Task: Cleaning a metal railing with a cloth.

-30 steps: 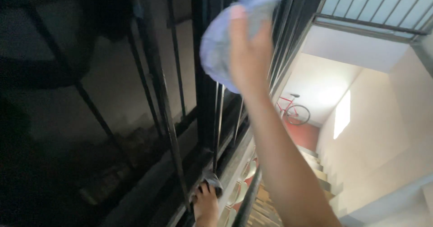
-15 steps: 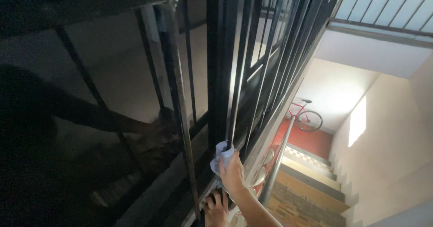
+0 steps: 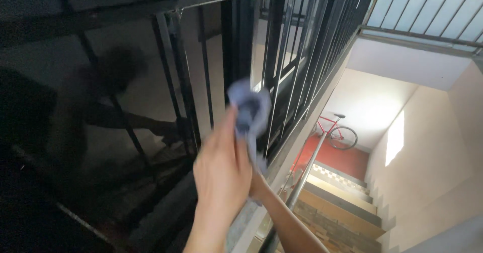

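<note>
Motion blur smears both hands, and the left hand (image 3: 221,182) covers most of the right hand (image 3: 256,185) behind it, so the right fingers cannot be made out. The left fingers appear closed on a pale blue cloth (image 3: 250,113), though the blur leaves the grip itself unclear; the cloth is raised in front of the black metal railing bars (image 3: 282,67), near their lower edge by the grey ledge (image 3: 292,155). Both forearms are cut off by the bottom of the frame. The setting is a stairwell with cream walls: brown steps (image 3: 342,202) descend to a red landing (image 3: 347,157), where a red bicycle (image 3: 338,132) stands. A steel handrail (image 3: 302,182) slopes down beside the ledge. The left side lies in deep shadow
</note>
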